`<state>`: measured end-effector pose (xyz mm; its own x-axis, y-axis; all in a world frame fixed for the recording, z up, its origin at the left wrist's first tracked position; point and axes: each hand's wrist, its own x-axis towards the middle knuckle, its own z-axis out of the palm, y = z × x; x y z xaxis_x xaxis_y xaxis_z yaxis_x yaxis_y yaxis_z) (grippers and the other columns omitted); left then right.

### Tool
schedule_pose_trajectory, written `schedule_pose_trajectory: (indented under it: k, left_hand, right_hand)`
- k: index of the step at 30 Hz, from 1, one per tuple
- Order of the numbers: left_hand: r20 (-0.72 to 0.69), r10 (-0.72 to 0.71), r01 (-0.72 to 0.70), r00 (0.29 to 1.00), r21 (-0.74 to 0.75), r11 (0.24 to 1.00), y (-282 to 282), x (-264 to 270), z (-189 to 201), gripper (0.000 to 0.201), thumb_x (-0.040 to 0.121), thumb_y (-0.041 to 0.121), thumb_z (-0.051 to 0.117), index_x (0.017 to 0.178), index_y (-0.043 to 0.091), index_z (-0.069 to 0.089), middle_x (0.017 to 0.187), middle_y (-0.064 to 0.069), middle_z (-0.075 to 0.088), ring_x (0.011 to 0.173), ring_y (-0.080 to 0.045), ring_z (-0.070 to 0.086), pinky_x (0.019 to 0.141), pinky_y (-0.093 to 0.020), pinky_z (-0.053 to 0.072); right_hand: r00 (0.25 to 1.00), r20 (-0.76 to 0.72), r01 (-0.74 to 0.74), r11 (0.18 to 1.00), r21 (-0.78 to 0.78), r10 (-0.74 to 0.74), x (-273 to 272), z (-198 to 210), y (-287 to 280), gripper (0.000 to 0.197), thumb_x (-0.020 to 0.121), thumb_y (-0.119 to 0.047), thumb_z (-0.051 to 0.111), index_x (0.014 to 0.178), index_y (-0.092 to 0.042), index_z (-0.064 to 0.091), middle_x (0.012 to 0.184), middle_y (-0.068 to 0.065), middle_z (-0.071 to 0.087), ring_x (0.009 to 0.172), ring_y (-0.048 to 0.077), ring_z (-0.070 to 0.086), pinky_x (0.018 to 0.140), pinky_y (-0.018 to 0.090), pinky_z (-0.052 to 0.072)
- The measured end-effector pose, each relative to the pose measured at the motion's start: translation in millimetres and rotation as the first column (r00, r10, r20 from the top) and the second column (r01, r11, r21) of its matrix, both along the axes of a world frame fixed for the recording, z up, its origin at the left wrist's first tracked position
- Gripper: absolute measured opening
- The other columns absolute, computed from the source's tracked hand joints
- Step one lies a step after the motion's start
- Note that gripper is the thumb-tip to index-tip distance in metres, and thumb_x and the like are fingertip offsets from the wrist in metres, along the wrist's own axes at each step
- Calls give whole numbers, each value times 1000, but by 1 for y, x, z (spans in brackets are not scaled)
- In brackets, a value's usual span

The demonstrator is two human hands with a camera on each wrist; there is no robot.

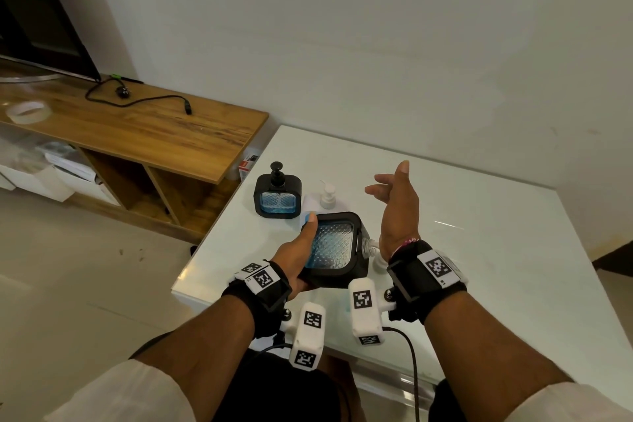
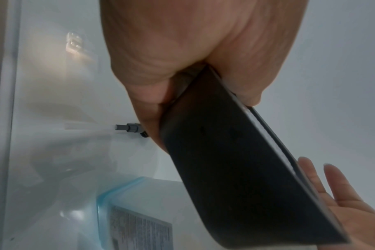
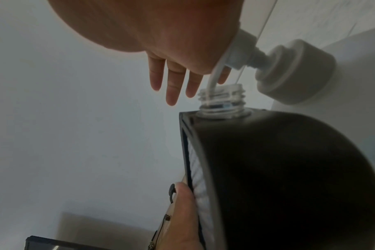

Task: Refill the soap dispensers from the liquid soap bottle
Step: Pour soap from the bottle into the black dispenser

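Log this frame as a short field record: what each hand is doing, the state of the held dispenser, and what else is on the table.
left hand: grips tilted black dispenser, thumb on its textured window
right hand: open, holds nothing
held dispenser neck: uncapped, threaded, white tube in it
second dispenser: upright, black pump on
white pump bottle: stands behind
table: white

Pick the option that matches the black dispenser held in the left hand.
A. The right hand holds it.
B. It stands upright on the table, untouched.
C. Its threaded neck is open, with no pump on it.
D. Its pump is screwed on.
C: the right wrist view shows the held black dispenser with a bare threaded neck, while the left hand holds it tilted and the right hand stays open.
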<state>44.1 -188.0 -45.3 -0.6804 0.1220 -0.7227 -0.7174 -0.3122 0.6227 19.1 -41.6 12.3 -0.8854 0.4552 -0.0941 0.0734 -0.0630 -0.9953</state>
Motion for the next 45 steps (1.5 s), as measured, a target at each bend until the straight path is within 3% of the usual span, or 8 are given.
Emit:
schedule_pose_trajectory:
  k: [7,14,19,23,30,38,41,45]
  left_hand:
    - [0,5,-5,1000,2,1000,0,-1,1,54,87,67,64,102,15,62,103,-14,72,94,-34,72,71,-44,61]
    - [1,-8,8,1000,-2,1000,1,-1,2,54,87,67,63,101,16,62,102,-14,72,93,-33,71,72,-44,61]
    - [-2,-28,28,1000,-10,1000,3,-1,-1,59,85,70,63,107,15,64,108,-15,74,98,-34,72,83,-49,62]
    - [-8,-31,31,999,-20,999,6,-1,-2,65,82,71,65,112,13,64,111,-16,73,102,-36,72,93,-54,59]
    - [-2,5,-5,1000,-47,999,3,2,-2,50,89,65,63,97,16,60,98,-14,71,91,-34,70,83,-50,60]
    - [-1,4,-4,1000,-35,999,3,-5,-7,63,84,70,65,112,13,63,113,-18,73,101,-37,72,93,-56,59]
    - [7,-6,7,1000,-42,999,2,-5,-7,68,83,71,65,118,13,63,112,-18,73,100,-37,72,90,-54,60]
    - [8,-33,33,999,-45,998,3,-2,-2,55,89,68,60,102,15,63,99,-12,73,91,-31,71,72,-43,61]
  right_hand:
    - [1000,-5,0,1000,4,0,-1,-1,1,61,102,-54,26,107,-8,64,97,12,71,94,9,59,74,20,32]
    - [1000,-2,-7,1000,-7,7,0,-1,1,62,101,-55,25,107,-9,64,98,13,71,96,9,59,85,30,29]
    - [997,30,-74,995,68,72,8,-8,-1,57,101,-54,28,102,-10,65,92,10,71,92,4,59,76,22,34]
    - [1000,7,-10,1000,17,10,7,-9,5,56,101,-54,31,102,-10,65,92,12,71,94,10,61,81,28,34]
    - [1000,-21,-8,1000,-20,8,5,-4,2,58,101,-54,28,102,-9,65,96,12,71,102,15,60,91,33,31]
    - [1000,-20,-7,1000,-30,6,1,-3,1,60,102,-54,26,105,-8,65,98,13,71,99,12,59,87,31,30]
    - [1000,-24,13,1000,-27,-14,0,-5,1,59,102,-53,27,103,-7,65,95,13,71,95,11,60,78,24,33]
    - [998,-63,-9,989,150,18,8,-14,-6,51,103,-47,32,93,-10,66,86,7,69,86,11,61,73,15,33]
